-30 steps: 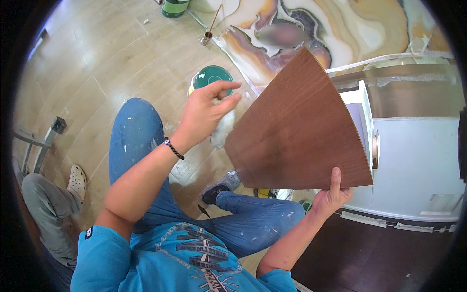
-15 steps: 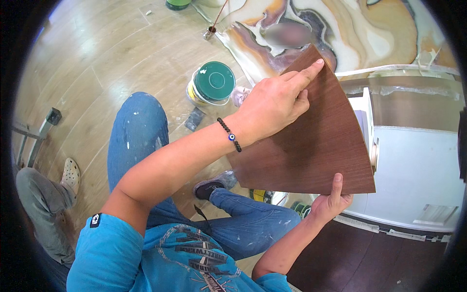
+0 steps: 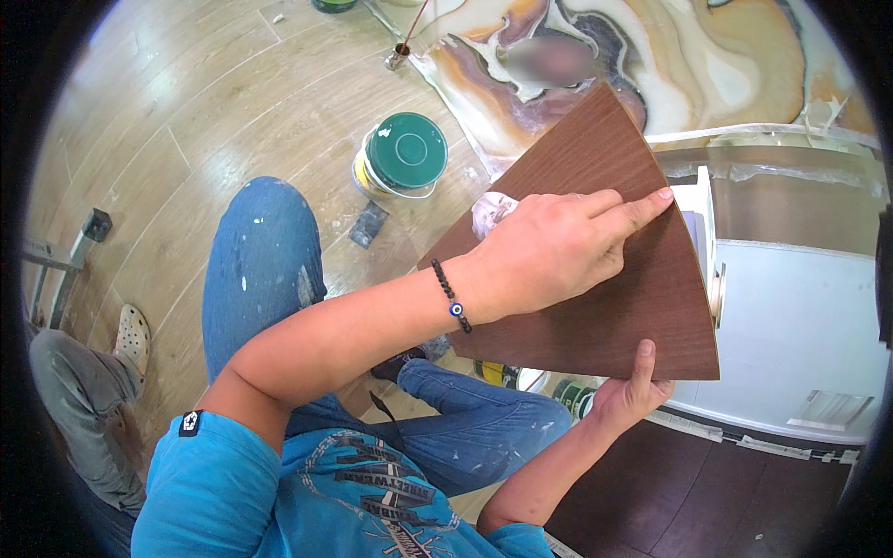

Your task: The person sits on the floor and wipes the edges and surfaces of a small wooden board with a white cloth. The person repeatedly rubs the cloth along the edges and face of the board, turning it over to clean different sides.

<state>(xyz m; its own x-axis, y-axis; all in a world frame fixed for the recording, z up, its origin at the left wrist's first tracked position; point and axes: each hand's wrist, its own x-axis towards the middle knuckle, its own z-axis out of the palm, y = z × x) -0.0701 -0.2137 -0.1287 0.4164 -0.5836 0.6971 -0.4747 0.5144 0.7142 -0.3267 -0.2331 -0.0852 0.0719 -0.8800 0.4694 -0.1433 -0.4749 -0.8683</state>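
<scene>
A brown wood-grain panel point(image 3: 567, 325) with one curved edge is held tilted in front of me. My right hand point(image 3: 634, 391) grips its lower edge, thumb on the face and the other fingers mostly hidden beneath. Across the face lies my left hand point(image 3: 558, 244), black beaded bracelet at the wrist, its index finger stretched to the curved edge and the others curled. A crumpled whitish rag point(image 3: 493, 212) sticks out from under that hand on the wrist side and seems held in its palm; the grip itself is hidden.
A lidded bucket point(image 3: 407, 153) and a dark flat block point(image 3: 367, 225) stand on the wood-look floor. Cans point(image 3: 575, 395) sit beneath the panel. A white cabinet point(image 3: 791, 325) is at right, a marbled sheet point(image 3: 735, 65) behind. Another person's leg point(image 3: 79, 400) and a metal frame point(image 3: 70, 260) are left.
My left hand has slid along the curved edge, toward me and to the right, and the rag moved with it. The right hand stays nearly still on the panel.
</scene>
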